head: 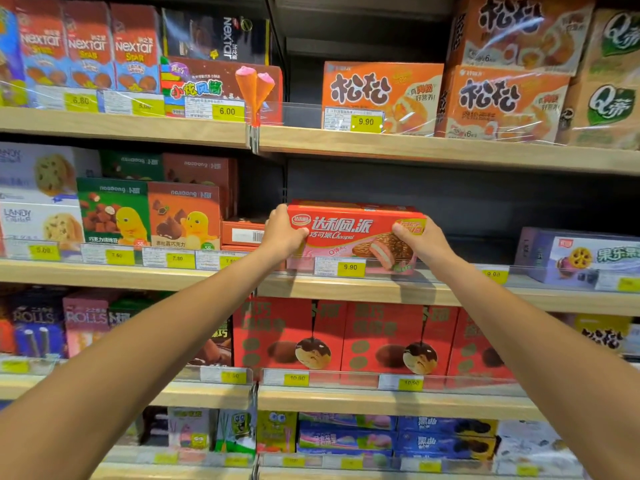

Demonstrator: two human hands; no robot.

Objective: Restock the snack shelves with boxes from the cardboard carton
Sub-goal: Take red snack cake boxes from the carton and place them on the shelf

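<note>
Both hands clamp one red Chocopie box [349,230] between them. The left hand [282,233] is curled round its left end with the thumb pressed on the front face. The right hand [424,242] is curled round its right end with the thumb lying across the yellow corner patch. The box stands upright and face-out on the middle wooden shelf [346,289]. Its lower part sits behind the clear front rail [460,271], directly behind the yellow 9.90 price label [341,266]. Whether its base rests fully on the board cannot be told. Just left of the left hand lies a flat orange-red box with a barcode [242,234]. Beyond that stands a brown chocolate box with a yellow cartoon figure [183,218]. To the right of the right hand the shelf runs bare for a stretch, then holds a purple biscuit box [585,258] well apart from the grip. Above the grip, on the next shelf up, stand orange pork-floss cake boxes [381,95]. Below the grip is a row of red boxes picturing chocolate-dipped puffs [287,334].
</note>
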